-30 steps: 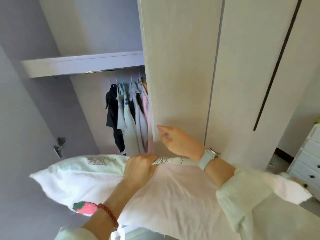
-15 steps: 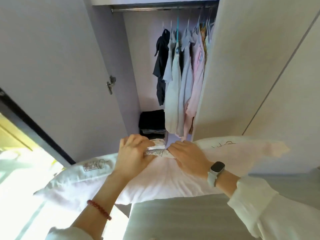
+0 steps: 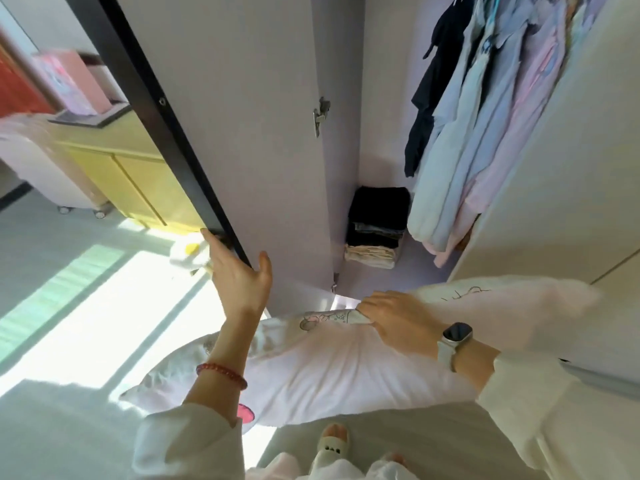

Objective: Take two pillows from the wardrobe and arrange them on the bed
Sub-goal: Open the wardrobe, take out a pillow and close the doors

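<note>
A white pillow with small cartoon prints lies across in front of me at waist height. My right hand, with a watch on its wrist, grips the pillow's top edge. A second pillow end sticks out to the right behind that hand. My left hand is off the pillow, fingers spread against the lower edge of the open wardrobe door. The wardrobe interior stands open straight ahead.
Shirts hang on the right inside the wardrobe. Folded clothes are stacked on its floor. A yellow cabinet and a white rolling case stand at left. Sunlit floor lies to my left. My slippered foot shows below.
My left hand let go of the pillow and moved up left onto the wardrobe door's edge. The view swung down and left. My right hand keeps its grip on the pillow.
</note>
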Tool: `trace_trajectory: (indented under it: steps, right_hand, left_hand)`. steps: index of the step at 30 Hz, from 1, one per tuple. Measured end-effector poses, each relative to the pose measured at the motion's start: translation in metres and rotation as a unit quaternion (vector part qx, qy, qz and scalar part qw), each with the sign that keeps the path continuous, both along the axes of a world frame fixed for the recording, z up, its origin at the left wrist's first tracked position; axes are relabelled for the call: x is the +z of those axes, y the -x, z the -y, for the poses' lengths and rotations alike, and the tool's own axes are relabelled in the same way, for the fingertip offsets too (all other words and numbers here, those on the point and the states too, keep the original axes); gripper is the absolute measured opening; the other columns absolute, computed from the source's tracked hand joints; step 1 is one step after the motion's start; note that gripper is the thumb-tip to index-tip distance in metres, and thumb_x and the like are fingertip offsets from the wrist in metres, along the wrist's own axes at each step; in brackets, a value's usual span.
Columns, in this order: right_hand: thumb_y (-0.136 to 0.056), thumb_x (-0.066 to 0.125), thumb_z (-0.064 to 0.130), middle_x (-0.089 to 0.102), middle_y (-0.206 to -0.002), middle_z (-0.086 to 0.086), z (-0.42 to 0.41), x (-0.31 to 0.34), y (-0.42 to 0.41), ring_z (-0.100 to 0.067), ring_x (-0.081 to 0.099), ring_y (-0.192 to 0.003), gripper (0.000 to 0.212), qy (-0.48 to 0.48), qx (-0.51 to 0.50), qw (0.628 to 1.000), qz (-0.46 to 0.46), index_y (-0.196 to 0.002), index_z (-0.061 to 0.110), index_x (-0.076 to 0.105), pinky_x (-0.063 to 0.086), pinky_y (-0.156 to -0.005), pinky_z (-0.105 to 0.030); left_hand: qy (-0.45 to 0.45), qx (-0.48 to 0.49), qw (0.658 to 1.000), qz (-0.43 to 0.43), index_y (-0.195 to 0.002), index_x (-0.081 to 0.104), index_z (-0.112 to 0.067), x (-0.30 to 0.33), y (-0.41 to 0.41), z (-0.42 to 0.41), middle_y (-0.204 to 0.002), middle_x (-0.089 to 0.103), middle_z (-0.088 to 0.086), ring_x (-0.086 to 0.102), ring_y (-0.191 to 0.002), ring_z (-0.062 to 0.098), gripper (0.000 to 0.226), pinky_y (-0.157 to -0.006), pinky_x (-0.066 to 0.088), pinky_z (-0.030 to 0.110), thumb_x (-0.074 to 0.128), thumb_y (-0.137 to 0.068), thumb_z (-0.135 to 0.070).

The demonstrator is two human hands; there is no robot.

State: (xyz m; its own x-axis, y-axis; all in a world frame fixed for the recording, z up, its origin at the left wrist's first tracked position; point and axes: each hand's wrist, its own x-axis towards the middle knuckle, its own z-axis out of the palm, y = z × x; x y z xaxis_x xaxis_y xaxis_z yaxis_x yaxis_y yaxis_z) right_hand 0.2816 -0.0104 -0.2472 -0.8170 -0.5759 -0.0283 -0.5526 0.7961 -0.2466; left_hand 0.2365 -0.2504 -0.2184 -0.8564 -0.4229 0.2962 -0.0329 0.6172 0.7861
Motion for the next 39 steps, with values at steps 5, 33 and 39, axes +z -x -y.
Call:
trace_trajectory:
  steps: [5, 33, 39]
  right_hand:
    - [-0.08, 0.045, -0.002, 0.065, -0.088, -0.01, -0.008, -0.009, -0.005, -0.029, 0.056, -0.084, 0.017, 0.05, -0.002, 0.999, -0.004, -0.087, 0.007, 0.058, 0.035, -0.064, -0.028]
    - [-0.087, 0.043, 0.004, 0.062, -0.1, -0.007, -0.212, 0.005, -0.021, -0.027, 0.052, -0.091, 0.02, 0.032, -0.28, 0.959, -0.017, -0.099, 0.011, 0.057, 0.041, -0.077, -0.035]
    - [-0.084, 0.046, 0.003, 0.063, -0.093, -0.007, -0.24, 0.008, 0.0, -0.026, 0.053, -0.087, 0.018, 0.052, -0.308, 0.949, -0.053, -0.094, 0.011, 0.058, 0.04, -0.073, -0.033]
  left_hand:
    - [-0.055, -0.02, 0.997, -0.044, -0.132, 0.024, -0.006, 0.0, -0.005, -0.013, -0.132, 0.045, 0.017, 0.046, -0.12, 0.033, 0.063, -0.096, 0.044, 0.051, 0.058, -0.08, -0.013]
    - [0.226, -0.33, 0.915, -0.059, -0.143, 0.014, -0.027, 0.031, 0.111, -0.325, -0.153, 0.003, 0.021, 0.014, -0.136, 0.042, 0.075, -0.064, 0.056, 0.046, 0.051, -0.084, 0.001]
    - [0.262, -0.318, 0.911, -0.024, -0.144, 0.007, -0.028, 0.038, 0.152, -0.353, -0.154, -0.009, 0.018, 0.0, -0.138, 0.043, 0.08, -0.071, 0.054, 0.049, 0.049, -0.083, 0.001]
